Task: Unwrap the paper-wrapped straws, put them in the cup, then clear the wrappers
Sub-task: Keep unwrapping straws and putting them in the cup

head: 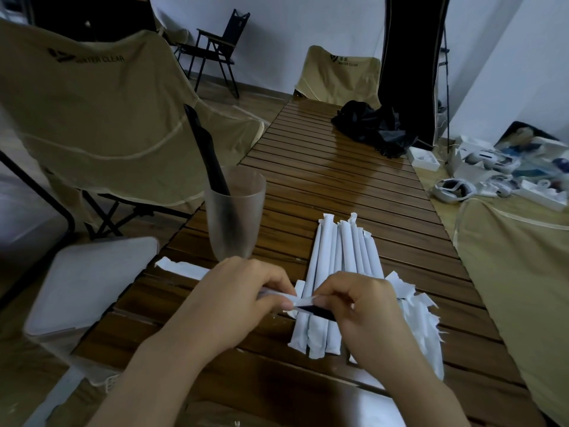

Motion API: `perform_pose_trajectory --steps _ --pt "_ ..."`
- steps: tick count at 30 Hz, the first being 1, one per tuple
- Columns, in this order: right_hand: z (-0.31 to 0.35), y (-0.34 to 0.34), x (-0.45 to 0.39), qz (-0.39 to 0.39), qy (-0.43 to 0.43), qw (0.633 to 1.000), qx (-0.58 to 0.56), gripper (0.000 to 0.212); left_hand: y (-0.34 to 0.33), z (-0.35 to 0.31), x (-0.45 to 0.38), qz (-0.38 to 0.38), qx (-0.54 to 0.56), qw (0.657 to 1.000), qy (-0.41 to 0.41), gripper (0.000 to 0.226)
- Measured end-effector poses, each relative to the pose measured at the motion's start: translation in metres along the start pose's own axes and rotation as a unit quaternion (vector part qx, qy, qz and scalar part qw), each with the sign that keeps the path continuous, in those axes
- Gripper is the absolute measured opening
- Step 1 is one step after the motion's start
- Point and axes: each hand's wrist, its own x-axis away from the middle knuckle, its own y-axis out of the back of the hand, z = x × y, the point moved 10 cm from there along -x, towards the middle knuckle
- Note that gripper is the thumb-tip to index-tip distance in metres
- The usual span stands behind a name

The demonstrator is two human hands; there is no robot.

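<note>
**Peeling one straw above the wrapped bundle**

In the lower middle of the frame my two hands meet over the slatted wooden table. My left hand pinches a white paper wrapper between thumb and fingers, and my right hand pinches the other end of the same piece. Between the two hands the paper is open and a dark straw shows inside it. Both hands are closed on this one straw and its paper; they hold nothing else.

Just under my hands and going up toward the centre of the frame lies the row of wrapped straws, side by side on the table, all in white paper. To the right of my right hand, at the lower right of the bundle, lies a heap of torn wrappers. One more loose white paper lies on the table left of my left hand.

A little farther, left of centre, stands the frosted cup, upright, with black straws leaning in it to the upper left.

At the lower left, beside the table, is a grey bin lid. Behind the cup, at the upper left, stands a beige folding chair. At the far end of the table lies a black crumpled bag, and behind it a second beige chair.
</note>
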Motion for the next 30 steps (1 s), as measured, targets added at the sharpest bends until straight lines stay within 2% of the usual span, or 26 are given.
perform_pose_trajectory --steps 2,7,12,14,16,19,21,25,30 --pt "-0.006 0.005 0.001 -0.046 -0.033 0.998 -0.024 0.030 0.003 -0.005 -0.001 -0.009 0.000 1.000 -0.010 0.016" --pt "-0.021 0.005 0.006 -0.091 -0.120 0.986 -0.074 0.034 0.006 -0.012 -0.003 -0.019 0.002 1.000 -0.017 0.023" --pt "-0.034 0.006 0.012 -0.124 -0.187 0.971 -0.080 0.025 -0.012 -0.018 -0.017 0.056 -0.019 0.998 -0.028 0.027" --pt "-0.040 0.010 0.013 -0.135 -0.208 0.967 -0.058 0.021 -0.009 -0.024 -0.013 0.031 -0.011 0.998 -0.052 0.020" --pt "-0.042 0.012 0.014 -0.136 -0.212 0.967 -0.039 0.019 0.002 -0.030 -0.008 -0.019 0.021 0.998 -0.061 0.013" --pt "-0.041 0.015 0.013 -0.140 -0.200 0.969 -0.033 0.019 -0.008 -0.029 -0.010 0.012 -0.046 0.997 -0.053 0.034" --pt "-0.034 0.019 0.011 -0.142 -0.166 0.976 -0.006 0.021 -0.010 -0.022 -0.009 0.012 -0.051 0.998 -0.037 0.039" --pt "-0.023 0.025 0.007 -0.144 -0.108 0.983 0.026 0.023 -0.011 -0.011 0.000 0.011 -0.038 0.999 -0.026 0.031" --pt "-0.031 0.035 0.012 -0.191 -0.127 0.973 0.023 0.015 -0.002 -0.019 -0.003 -0.021 -0.036 0.998 -0.046 0.028"
